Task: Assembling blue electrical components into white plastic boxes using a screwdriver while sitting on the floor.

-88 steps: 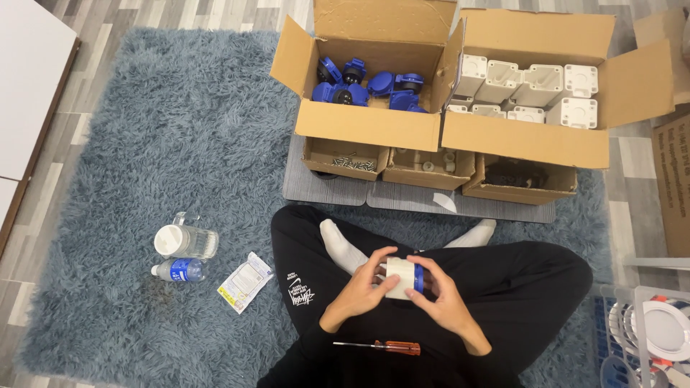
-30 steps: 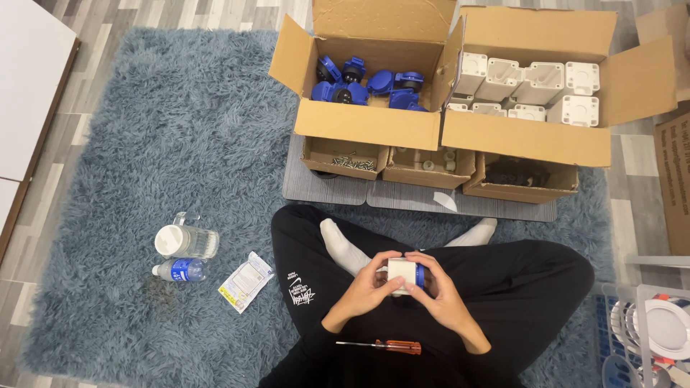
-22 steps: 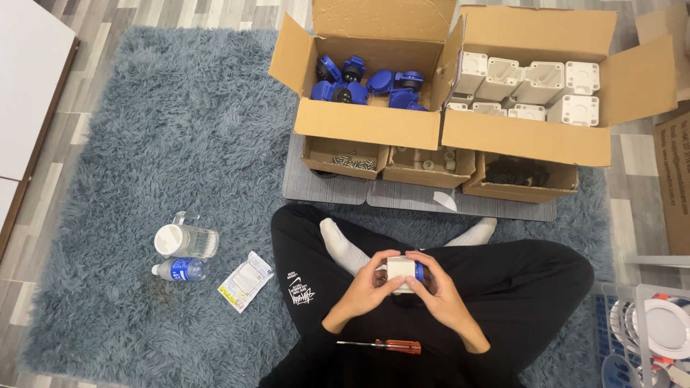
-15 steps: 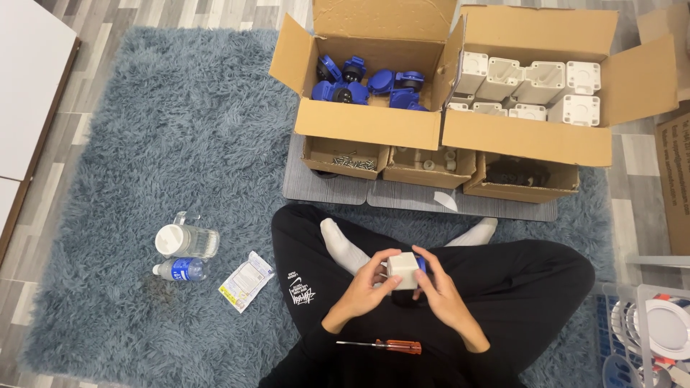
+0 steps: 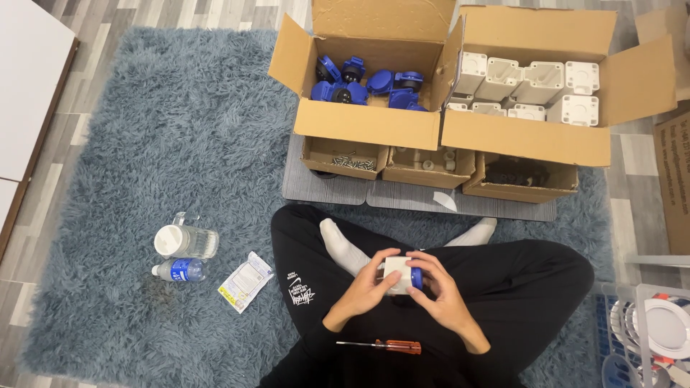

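I sit cross-legged on a blue shaggy rug. My left hand (image 5: 363, 291) and my right hand (image 5: 438, 291) both grip a small white square box with a blue socket part (image 5: 399, 274) fitted on its right side, held above my lap. A screwdriver with an orange handle (image 5: 381, 345) lies across my lap just below the hands. In front of me stands an open carton of blue socket parts (image 5: 366, 80) and an open carton of white boxes (image 5: 532, 82).
Three small low cardboard trays (image 5: 428, 162) with screws and small parts sit on grey mats. A lying mug (image 5: 185, 241), a small water bottle (image 5: 178, 270) and a packet (image 5: 245, 281) lie on the rug at left. White furniture (image 5: 29, 79) stands far left; a basket with white discs (image 5: 658, 330) is at right.
The hands have turned the white box a little in my lap; the blue part now shows at its right side. Nothing else has moved.
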